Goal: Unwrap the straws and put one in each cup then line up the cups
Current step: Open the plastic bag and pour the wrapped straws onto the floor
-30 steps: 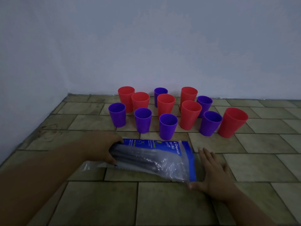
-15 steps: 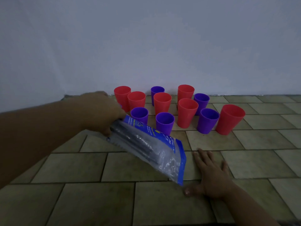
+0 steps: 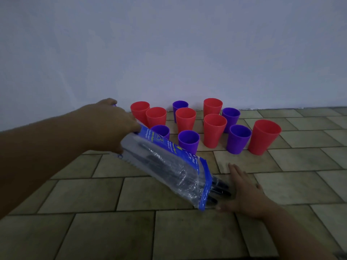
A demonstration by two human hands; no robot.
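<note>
My left hand grips the upper end of a clear plastic straw packet with a blue strip and holds it tilted, open end down to the right. Dark straws poke out of the lower end, close to the floor. My right hand lies flat on the tiles, fingers straight, just right of the straw tips. Behind the packet stand several red cups and several purple cups, upright in a loose cluster near the wall. One purple cup is partly hidden by the packet.
The floor is tiled in greenish-brown tiles. A pale wall rises right behind the cups. The red cup farthest right stands apart from the cluster.
My left hand has lifted the packet's upper end off the floor and tilted it steeper. Dark straws have slid out of its lower end. My right hand has stayed flat on the tiles.
</note>
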